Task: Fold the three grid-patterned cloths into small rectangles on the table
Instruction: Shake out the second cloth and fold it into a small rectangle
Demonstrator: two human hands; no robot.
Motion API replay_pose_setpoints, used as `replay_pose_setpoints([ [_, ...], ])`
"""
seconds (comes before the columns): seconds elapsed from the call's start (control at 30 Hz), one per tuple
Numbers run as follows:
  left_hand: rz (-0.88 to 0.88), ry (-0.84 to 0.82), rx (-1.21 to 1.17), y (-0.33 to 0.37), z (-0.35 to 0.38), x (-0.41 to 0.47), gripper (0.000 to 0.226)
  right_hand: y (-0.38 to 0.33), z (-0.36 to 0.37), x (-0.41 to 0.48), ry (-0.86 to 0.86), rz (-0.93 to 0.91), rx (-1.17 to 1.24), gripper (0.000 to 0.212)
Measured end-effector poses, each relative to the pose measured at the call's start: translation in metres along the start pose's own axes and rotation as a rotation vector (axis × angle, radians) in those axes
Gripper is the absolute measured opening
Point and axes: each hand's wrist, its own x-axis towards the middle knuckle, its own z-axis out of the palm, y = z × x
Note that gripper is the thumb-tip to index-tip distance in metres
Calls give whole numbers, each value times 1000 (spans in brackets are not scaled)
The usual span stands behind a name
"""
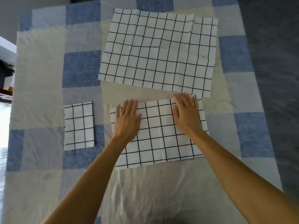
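Observation:
Three white cloths with a black grid lie on the table. The largest cloth (158, 52) is spread out flat at the back, slightly wrinkled. A small folded rectangle (78, 126) lies at the left. In front of me lies a cloth folded in half (159, 135), wider than deep. My left hand (127, 118) presses flat on its upper left part, fingers straight and spread. Flat on its upper right corner rests my right hand (186, 113), fingertips near the far edge.
A blue, grey and cream checked tablecloth (80, 68) covers the table. Its right edge runs beside a dark grey floor (275, 62). Dark objects and a bright patch show past the left edge (6, 81).

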Motion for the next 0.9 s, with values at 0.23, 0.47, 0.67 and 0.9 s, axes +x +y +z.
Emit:
replay_pose_setpoints([
  [0.23, 182, 84, -91, 54, -4, 47, 38, -21, -1, 25, -54, -64, 48, 44],
  [0.47, 112, 126, -236, 43, 1, 49, 32, -16, 3, 34, -38, -71, -1, 27],
  [0.67, 74, 116, -289, 44, -2, 46, 15, -19, -1, 31, -92, -82, 30, 25],
  [0.9, 23, -12, -393, 45, -33, 30, 14, -33, -32, 21, -160, -104, 36, 21],
])
